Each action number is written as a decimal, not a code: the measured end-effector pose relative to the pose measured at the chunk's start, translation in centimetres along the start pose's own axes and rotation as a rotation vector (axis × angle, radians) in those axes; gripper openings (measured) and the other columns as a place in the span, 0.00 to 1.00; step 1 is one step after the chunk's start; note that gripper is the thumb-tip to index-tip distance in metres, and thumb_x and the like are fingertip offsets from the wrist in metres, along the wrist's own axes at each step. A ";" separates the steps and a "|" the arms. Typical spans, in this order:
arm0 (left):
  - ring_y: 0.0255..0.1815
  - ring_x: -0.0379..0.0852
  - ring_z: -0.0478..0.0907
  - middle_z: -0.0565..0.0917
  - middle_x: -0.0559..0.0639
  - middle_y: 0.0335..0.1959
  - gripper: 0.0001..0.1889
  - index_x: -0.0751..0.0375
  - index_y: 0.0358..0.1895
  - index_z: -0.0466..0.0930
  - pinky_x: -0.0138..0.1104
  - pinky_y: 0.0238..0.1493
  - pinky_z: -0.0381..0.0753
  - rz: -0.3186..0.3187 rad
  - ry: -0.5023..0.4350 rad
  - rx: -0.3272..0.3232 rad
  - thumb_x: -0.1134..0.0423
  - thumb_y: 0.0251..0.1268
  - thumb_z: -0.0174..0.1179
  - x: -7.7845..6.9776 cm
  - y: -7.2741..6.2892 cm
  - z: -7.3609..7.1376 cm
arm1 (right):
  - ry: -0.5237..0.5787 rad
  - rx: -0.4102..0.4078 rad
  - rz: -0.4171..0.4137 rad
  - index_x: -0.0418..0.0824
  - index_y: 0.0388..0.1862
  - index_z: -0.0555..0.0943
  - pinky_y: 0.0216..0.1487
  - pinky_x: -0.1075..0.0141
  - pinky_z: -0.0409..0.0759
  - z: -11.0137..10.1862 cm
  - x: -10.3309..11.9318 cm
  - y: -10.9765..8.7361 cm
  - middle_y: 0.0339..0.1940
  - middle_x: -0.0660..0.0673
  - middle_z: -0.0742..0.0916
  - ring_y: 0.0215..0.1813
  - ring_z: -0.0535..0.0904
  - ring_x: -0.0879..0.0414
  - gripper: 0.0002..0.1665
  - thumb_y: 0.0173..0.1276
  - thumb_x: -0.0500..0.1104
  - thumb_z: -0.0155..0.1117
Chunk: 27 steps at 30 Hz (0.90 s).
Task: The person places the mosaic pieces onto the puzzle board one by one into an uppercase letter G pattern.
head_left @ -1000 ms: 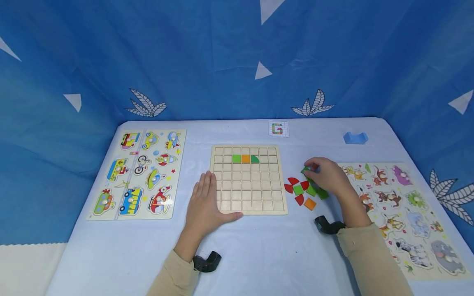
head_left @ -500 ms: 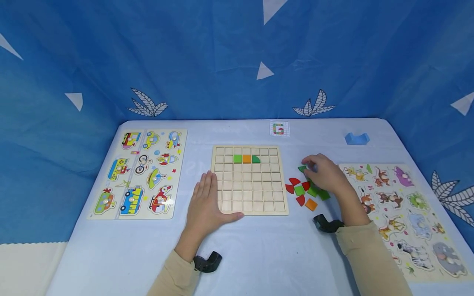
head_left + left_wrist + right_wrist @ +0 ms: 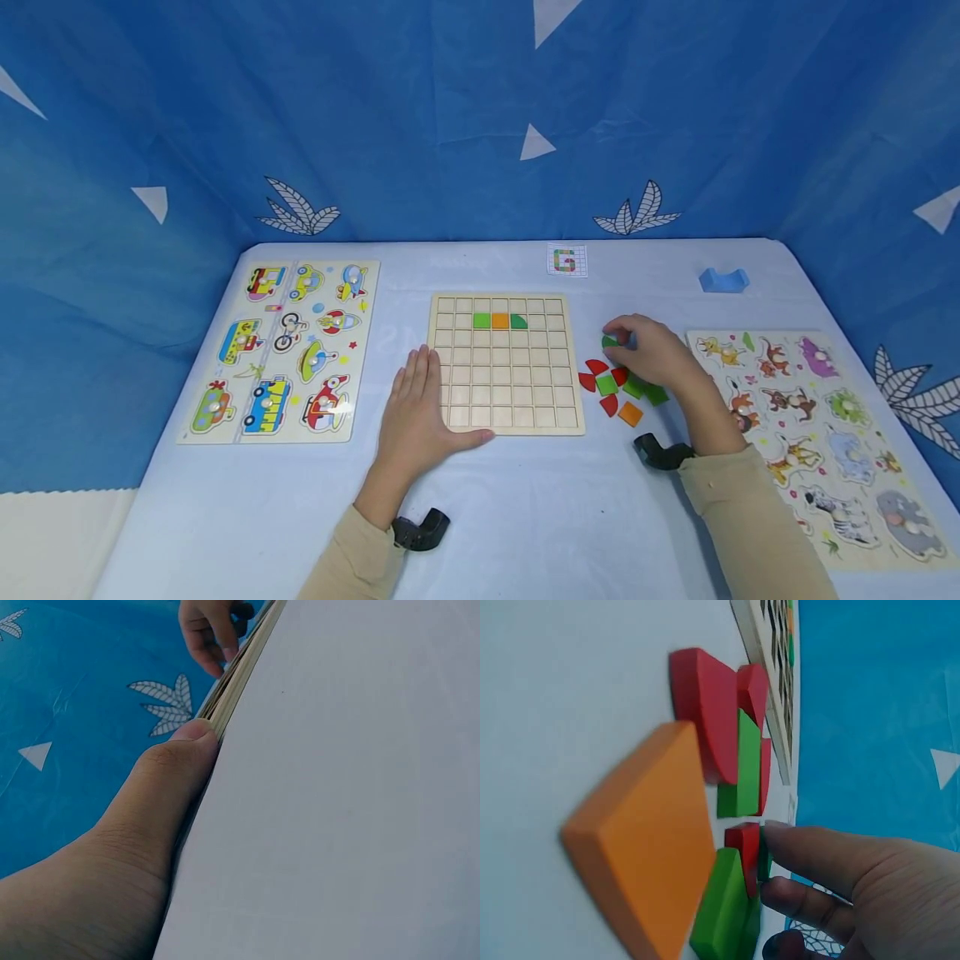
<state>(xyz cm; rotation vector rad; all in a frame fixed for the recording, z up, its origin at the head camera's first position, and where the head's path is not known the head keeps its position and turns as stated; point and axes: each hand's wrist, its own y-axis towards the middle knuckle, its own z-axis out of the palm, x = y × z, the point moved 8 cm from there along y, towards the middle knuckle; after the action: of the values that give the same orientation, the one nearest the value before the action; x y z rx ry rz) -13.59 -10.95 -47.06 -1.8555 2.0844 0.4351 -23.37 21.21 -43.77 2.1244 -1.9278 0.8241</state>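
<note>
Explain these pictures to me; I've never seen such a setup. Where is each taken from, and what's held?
No machine: a person works bare-handed. The wide picture comes from a camera on the head; each close one from a camera on one wrist.

On the pale table lies a square wooden grid board holding a light green square, an orange square and a dark green quarter-circle. Right of it lie loose red quarter-circles, green pieces and another orange square. A cream vehicle puzzle board lies further left, an animal puzzle board further right.

The left hand rests along the grid board's left edge. The right hand pinches a small dark green piece, its shape partly hidden.
</note>
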 end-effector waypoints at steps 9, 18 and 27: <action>0.84 0.52 0.36 0.42 0.56 0.83 0.75 0.63 0.80 0.43 0.49 0.82 0.45 0.001 0.002 0.001 0.16 0.33 0.61 0.0 0.0 0.0 | 0.007 0.049 -0.038 0.45 0.63 0.78 0.36 0.66 0.77 0.4 0.4 0.0 0.42 0.42 0.80 0.43 0.74 0.49 0.23 0.70 0.45 0.66; 0.84 0.53 0.37 0.43 0.57 0.83 0.75 0.64 0.80 0.43 0.49 0.82 0.45 0.003 0.009 -0.006 0.16 0.33 0.61 0.0 0.1 0.0 | 0.046 0.057 -0.040 0.43 0.55 0.80 0.37 0.66 0.76 0.2 0.0 0.1 0.42 0.43 0.79 0.46 0.73 0.49 0.17 0.68 0.42 0.67; 0.84 0.53 0.38 0.44 0.57 0.83 0.75 0.64 0.80 0.44 0.49 0.82 0.47 0.007 0.017 -0.014 0.16 0.33 0.61 0.0 0.1 0.0 | 0.098 0.021 -0.036 0.47 0.48 0.77 0.37 0.66 0.78 0.4 -0.3 0.4 0.45 0.43 0.81 0.45 0.74 0.48 0.14 0.66 0.41 0.69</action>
<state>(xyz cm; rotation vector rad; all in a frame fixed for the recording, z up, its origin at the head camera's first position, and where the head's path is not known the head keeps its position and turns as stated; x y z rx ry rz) -13.66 -10.98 -47.10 -1.8673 2.1046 0.4376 -23.68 21.28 -44.34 2.0825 -1.8349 0.9270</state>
